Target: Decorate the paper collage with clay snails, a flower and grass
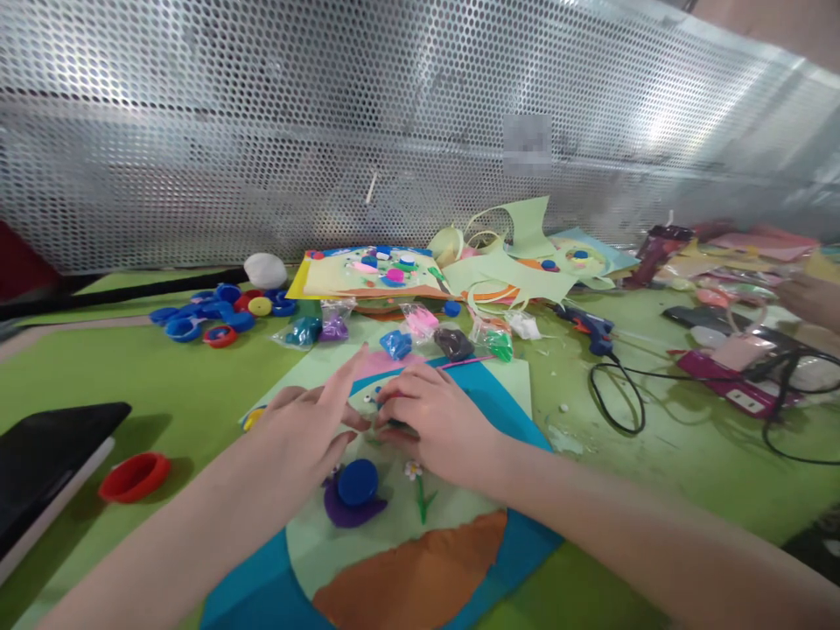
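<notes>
My left hand [305, 424] is over the upper left of a craft picture, its index finger raised and its other fingers apart near the middle of the sheet. My right hand [439, 420] is bent over the same spot, fingers curled around a small piece mostly hidden beneath them; a bit of red shows there. Small googly eyes [369, 399] lie beside its fingertips. Below the hands is a purple clay snail [347, 514] with a blue bottle cap [358, 481] as its shell. Right of it is a clay flower [422, 494], above brown paper [420, 573] on a blue sheet [253, 591].
Bagged clay [454, 343] and a finished-looking cap picture [387, 267] lie behind. Loose bottle caps [210, 311] and a red ring [135, 477] are left, near a black tablet-like object [49, 464]. A glue gun [591, 331], cords and power strip [735, 385] lie right; another person's hand [810, 297] is beyond.
</notes>
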